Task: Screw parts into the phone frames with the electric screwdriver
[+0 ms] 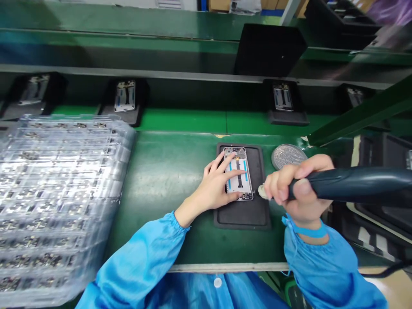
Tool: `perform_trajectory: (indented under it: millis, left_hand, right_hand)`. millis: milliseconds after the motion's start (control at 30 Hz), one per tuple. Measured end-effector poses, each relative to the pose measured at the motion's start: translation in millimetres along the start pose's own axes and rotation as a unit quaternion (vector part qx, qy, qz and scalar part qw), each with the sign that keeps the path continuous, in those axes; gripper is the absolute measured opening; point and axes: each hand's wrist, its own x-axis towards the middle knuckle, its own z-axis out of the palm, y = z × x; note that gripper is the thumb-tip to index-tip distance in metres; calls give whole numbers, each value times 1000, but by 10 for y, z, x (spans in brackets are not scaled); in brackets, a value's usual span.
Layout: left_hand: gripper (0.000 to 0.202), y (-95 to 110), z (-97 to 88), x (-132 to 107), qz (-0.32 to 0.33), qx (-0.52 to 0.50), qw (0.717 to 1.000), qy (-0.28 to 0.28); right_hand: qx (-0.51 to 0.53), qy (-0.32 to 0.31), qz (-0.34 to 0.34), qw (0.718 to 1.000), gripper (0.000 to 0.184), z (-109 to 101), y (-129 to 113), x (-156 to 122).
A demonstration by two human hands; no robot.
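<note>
An opened phone frame (240,182), with blue strips and a black flex cable inside, lies on a black foam pad (238,219). My left hand (215,184) rests over it, fingers spread across the frame and thumb near its lower end. My right hand (299,184) is wrapped round a dark electric screwdriver (363,184), held nearly level. Its pale tip end (262,192) points left, just right of the phone's lower right corner. Whether the bit touches the phone I cannot tell.
A round metal dish (288,155) sits beyond my right hand. Stacked clear trays (64,184) with small parts fill the left. Along the green line behind, several black holders (287,118) carry phone frames. A green post (360,111) slants at the right, near black trays (383,214).
</note>
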Motion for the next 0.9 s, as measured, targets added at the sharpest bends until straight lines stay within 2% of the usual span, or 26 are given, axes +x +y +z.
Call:
perform_trajectory:
  millis: [133, 300, 567, 633, 767, 900]
  left_hand:
    - [80, 4, 5, 0, 12, -2, 1000, 1]
    - [78, -10, 21, -8, 20, -8, 1000, 9]
    - [78, 25, 38, 7, 15, -15, 999, 27]
    - [69, 45, 39, -18, 23, -9, 999, 30]
    - [32, 78, 74, -154, 79, 26, 995, 54]
    - [28, 112, 115, -307, 98, 46, 988, 113]
  right_hand:
    - [17, -21, 19, 999, 23, 100, 85, -76]
    - [30, -16, 21, 999, 19, 72, 95, -95]
    - [1, 1, 2, 1000, 24, 40, 41, -38]
    - [-8, 6, 1, 1000, 24, 5, 9, -13]
    - [-18, 13, 1, 1000, 23, -102, -42, 10]
    - [-35, 44, -19, 998, 24, -199, -91, 17]
